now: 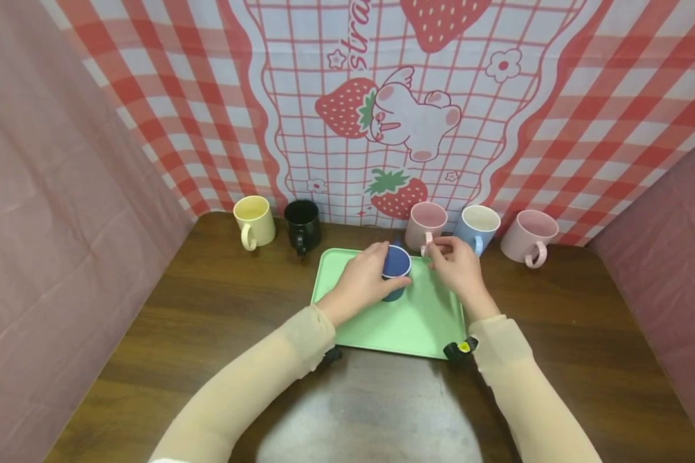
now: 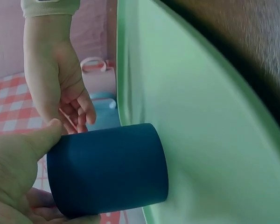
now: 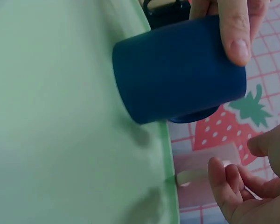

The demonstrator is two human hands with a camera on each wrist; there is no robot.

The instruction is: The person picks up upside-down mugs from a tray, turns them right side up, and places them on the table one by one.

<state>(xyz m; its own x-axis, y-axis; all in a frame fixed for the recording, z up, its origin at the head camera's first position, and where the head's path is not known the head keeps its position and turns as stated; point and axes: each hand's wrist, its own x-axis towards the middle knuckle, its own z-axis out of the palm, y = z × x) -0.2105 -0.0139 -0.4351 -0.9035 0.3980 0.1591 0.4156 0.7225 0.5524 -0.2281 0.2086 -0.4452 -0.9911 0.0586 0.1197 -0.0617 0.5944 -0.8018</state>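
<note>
My left hand [image 1: 361, 280] grips a dark blue mug [image 2: 109, 170] near its rim, thumb on one side and fingers on the other. The mug is over the middle of a light green tray [image 1: 411, 328]; whether its base touches the tray I cannot tell. Its handle points toward the back, partly seen in the right wrist view. My right hand [image 1: 457, 267] is over the tray's back right part, beside the handle of a pink mug [image 1: 426, 222]. In the right wrist view the right hand's fingers [image 3: 219, 179] are loosely bent, with nothing between them and the thumb.
Along the back of the wooden table [image 1: 191, 308] stand a yellow mug [image 1: 257, 225], a black mug [image 1: 302, 225], a light blue mug [image 1: 475, 231] and a second pink mug [image 1: 524, 238]. A strawberry-print cloth [image 1: 301, 148] hangs behind them. Pink curtains [image 1: 75, 212] close both sides.
</note>
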